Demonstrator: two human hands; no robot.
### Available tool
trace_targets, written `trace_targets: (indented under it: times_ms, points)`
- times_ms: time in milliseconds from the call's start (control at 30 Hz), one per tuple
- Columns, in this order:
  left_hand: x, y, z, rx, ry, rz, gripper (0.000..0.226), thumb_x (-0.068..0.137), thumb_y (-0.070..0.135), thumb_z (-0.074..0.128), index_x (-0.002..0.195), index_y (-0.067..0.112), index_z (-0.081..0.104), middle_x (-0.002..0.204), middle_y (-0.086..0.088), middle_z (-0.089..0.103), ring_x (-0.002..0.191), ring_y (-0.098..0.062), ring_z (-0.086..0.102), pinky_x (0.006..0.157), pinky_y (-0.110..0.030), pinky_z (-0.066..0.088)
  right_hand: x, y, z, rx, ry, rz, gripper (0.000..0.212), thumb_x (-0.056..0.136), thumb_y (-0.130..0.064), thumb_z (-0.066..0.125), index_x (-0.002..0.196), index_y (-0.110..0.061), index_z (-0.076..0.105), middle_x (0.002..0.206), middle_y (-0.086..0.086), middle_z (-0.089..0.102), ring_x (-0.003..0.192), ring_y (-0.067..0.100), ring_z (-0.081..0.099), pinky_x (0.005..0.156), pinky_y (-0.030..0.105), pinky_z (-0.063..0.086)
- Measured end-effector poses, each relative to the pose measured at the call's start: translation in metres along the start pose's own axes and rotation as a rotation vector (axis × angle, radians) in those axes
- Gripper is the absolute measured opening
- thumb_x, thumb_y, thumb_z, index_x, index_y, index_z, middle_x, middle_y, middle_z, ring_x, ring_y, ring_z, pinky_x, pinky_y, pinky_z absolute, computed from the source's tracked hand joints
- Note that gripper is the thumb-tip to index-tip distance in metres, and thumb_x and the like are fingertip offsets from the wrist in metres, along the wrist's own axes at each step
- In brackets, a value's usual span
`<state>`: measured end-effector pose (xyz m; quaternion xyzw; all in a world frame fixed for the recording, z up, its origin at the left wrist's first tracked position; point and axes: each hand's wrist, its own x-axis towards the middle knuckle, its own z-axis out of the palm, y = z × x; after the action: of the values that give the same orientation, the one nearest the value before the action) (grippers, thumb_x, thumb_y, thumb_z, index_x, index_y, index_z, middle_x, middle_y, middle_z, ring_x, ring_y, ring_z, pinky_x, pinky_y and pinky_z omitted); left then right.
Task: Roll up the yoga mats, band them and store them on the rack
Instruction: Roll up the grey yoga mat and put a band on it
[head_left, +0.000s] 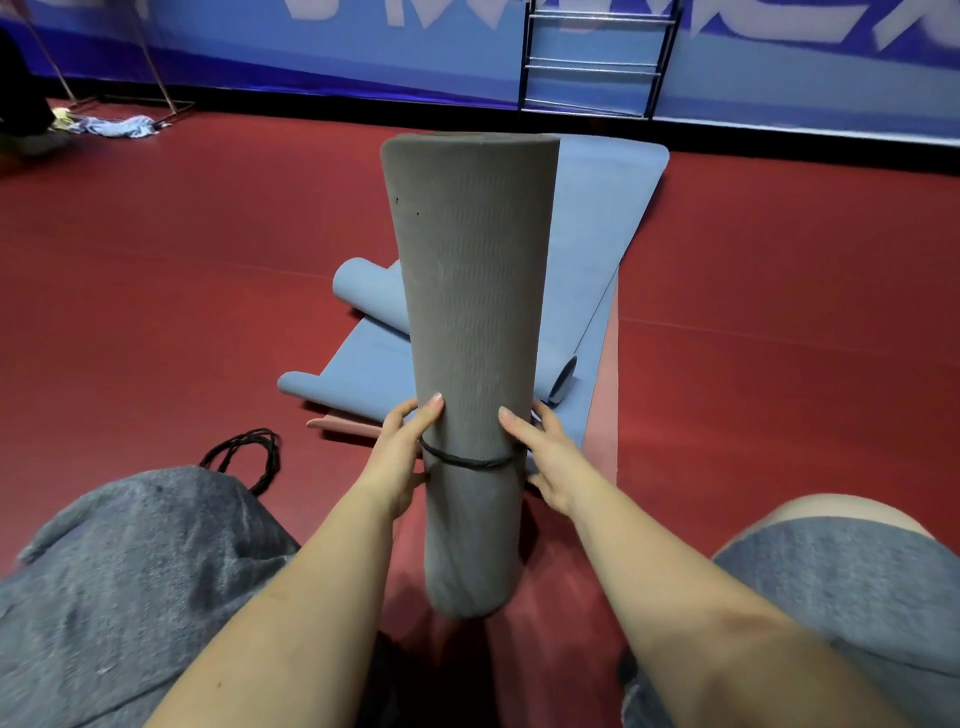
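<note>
A rolled grey yoga mat (470, 322) stands upright on the red floor between my knees. A black elastic band (467, 461) runs around its lower part. My left hand (400, 457) grips the roll and the band on the left side, thumb on the front. My right hand (545, 457) grips the roll and the band on the right side. Behind the roll lies a blue mat (597, 260), partly rolled at its near end, on top of a pink mat (602, 431). The metal rack (592, 65) stands against the far blue wall.
More black bands (247, 457) lie on the floor by my left knee. A blue cloth (117, 126) and a thin metal frame (156, 78) are at the far left. Red floor spreads on both sides of the mats.
</note>
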<state>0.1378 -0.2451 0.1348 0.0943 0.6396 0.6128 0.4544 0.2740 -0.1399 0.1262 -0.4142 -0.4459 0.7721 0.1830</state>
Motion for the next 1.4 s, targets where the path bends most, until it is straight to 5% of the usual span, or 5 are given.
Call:
trace_targets:
  times_ms: [533, 700, 867, 1133, 1400]
  points:
    - [-0.011, 0.151, 0.223, 0.171, -0.313, 0.266, 0.058, 0.086, 0.055, 0.056, 0.136, 0.033, 0.034, 0.111, 0.014, 0.054, 0.102, -0.014, 0.054, 0.087, -0.041, 0.043, -0.063, -0.238, -0.112, -0.141, 0.256, -0.405, 0.046, 0.086, -0.051, 0.059, 0.123, -0.024, 0.056, 0.107, -0.012, 0.066, 0.078, -0.006, 0.061, 0.054, 0.014, 0.043]
    - [0.016, 0.130, 0.312, 0.234, -0.387, 0.160, 0.067, 0.082, 0.065, 0.052, 0.135, 0.030, 0.032, 0.128, 0.008, 0.046, 0.117, -0.023, 0.050, 0.099, -0.051, 0.040, -0.048, -0.267, -0.195, -0.221, 0.372, -0.395, 0.080, 0.054, -0.073, 0.070, 0.111, -0.015, 0.068, 0.101, 0.000, 0.073, 0.091, 0.017, 0.070, 0.086, 0.034, 0.054]
    - [0.050, 0.049, 0.388, 0.265, -0.442, -0.073, 0.065, 0.083, 0.065, 0.051, 0.131, 0.022, 0.039, 0.108, 0.003, 0.054, 0.079, -0.017, 0.057, 0.077, -0.044, 0.054, -0.017, -0.227, -0.292, -0.261, 0.574, -0.214, 0.079, 0.051, -0.078, 0.068, 0.100, -0.015, 0.071, 0.092, -0.001, 0.074, 0.080, 0.017, 0.071, 0.081, 0.032, 0.055]
    - [0.104, -0.110, 0.433, 0.503, -0.604, -0.535, 0.044, 0.091, 0.056, 0.044, 0.117, 0.021, 0.046, 0.127, -0.011, 0.050, 0.091, -0.032, 0.059, 0.073, -0.042, 0.050, 0.021, -0.087, -0.416, -0.244, 0.715, 0.182, 0.078, 0.062, -0.076, 0.064, 0.106, -0.012, 0.067, 0.102, 0.007, 0.069, 0.085, 0.022, 0.067, 0.084, 0.033, 0.052]
    - [0.118, -0.237, 0.443, 0.631, -0.720, -0.755, 0.038, 0.096, 0.044, 0.045, 0.120, 0.016, 0.052, 0.093, -0.003, 0.061, 0.081, -0.022, 0.060, 0.066, -0.030, 0.050, 0.020, 0.014, -0.480, -0.180, 0.812, 0.451, 0.095, 0.067, -0.075, 0.061, 0.132, -0.006, 0.052, 0.133, 0.012, 0.054, 0.118, 0.030, 0.053, 0.098, 0.033, 0.040]
